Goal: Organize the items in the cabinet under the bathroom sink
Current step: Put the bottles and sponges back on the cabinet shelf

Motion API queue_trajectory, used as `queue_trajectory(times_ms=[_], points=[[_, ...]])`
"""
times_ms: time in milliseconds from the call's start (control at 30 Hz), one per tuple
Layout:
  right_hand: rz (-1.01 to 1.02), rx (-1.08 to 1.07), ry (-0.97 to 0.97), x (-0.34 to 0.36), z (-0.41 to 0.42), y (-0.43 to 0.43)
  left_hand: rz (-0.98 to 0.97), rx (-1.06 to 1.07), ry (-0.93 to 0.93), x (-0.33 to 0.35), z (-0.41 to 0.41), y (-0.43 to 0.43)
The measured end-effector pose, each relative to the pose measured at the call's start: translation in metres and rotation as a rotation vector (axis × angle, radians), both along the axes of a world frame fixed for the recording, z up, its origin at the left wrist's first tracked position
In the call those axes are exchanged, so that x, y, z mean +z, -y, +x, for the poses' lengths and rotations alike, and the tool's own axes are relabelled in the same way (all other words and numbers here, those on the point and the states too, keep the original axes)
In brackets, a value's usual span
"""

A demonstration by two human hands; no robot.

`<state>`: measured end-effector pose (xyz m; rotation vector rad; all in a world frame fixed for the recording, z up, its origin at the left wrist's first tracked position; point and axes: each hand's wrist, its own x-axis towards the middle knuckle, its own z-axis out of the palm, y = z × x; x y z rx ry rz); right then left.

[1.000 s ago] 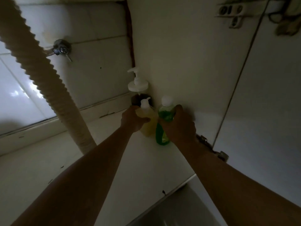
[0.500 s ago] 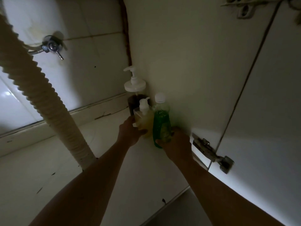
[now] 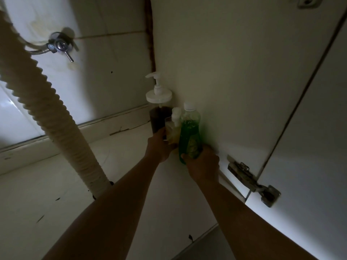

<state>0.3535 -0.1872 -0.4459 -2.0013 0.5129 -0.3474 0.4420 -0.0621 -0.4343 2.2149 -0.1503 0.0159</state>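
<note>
Right of centre in the frame, three bottles are gathered in the back corner of the cabinet, against the side wall [image 3: 225, 72]. The green bottle [image 3: 189, 128] is gripped round its lower body by the right hand [image 3: 202, 166], fingers curled about it. Just to its left, the small pump bottle [image 3: 174, 126] of yellowish liquid is held at its base by the left hand [image 3: 159, 147], fingers wrapped round the near side. Whether either base is set down on the cabinet floor [image 3: 56, 184] cannot be told, as both are hidden by the hands. Behind them the dark pump bottle [image 3: 160, 117] is left standing, untouched.

The task is judged to be well along. A tight row has been formed in the corner, and only the release of the two held bottles appears to be left. No other loose items are seen.

Now the count. Three bottles are tallied, two topped with pumps and one with a plain white cap. One corrugated hose [image 3: 47, 113] is seen at left, one valve [image 3: 60, 45] at upper left, one hinge [image 3: 251, 181] at lower right.
</note>
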Motion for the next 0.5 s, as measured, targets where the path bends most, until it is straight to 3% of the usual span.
queue_trajectory(times_ms=[500], points=[[0.039,-0.051,0.032,-0.013,0.009,-0.002,0.042,-0.022,-0.058,-0.008,-0.005,-0.004]])
